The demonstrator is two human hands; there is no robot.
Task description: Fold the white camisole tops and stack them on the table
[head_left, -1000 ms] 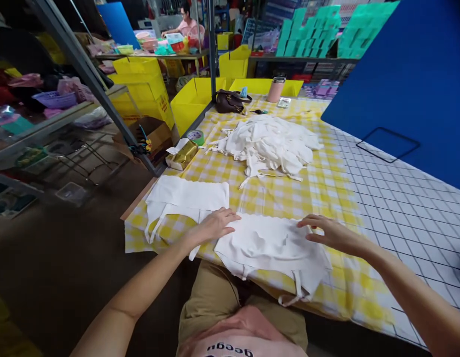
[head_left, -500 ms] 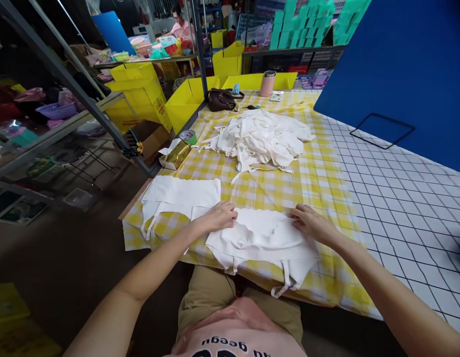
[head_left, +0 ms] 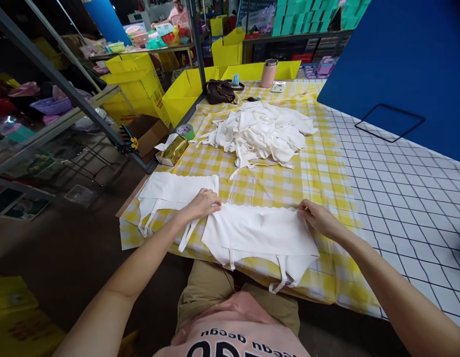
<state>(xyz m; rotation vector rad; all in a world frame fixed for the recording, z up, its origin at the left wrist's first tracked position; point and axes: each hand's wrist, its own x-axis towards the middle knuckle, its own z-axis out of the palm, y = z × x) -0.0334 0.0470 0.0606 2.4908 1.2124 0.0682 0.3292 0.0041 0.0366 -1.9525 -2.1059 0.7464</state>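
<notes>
A white garment (head_left: 259, 230) is lying nearly flat at the checked cloth's (head_left: 267, 186) near edge, the left hand (head_left: 205, 202) and right hand (head_left: 315, 216) pinching its top corners. Leftward, another garment (head_left: 177, 188) is lying spread; beyond, a jumbled heap (head_left: 267, 131) is seemingly awaiting spreading.

You wear a pink shirt (head_left: 235, 317), with some soft folds near the waist. Across its front goes a line of small black letters (head_left: 220, 334), which appear upside down from the head camera. Under them in the view are large, thick black letters (head_left: 215, 348), partly cut by the lower edge. Your trousers (head_left: 205, 287) are khaki. Your left hand (head_left: 204, 202), right hand (head_left: 317, 217) and forearms (head_left: 155, 255) are bare.
</notes>
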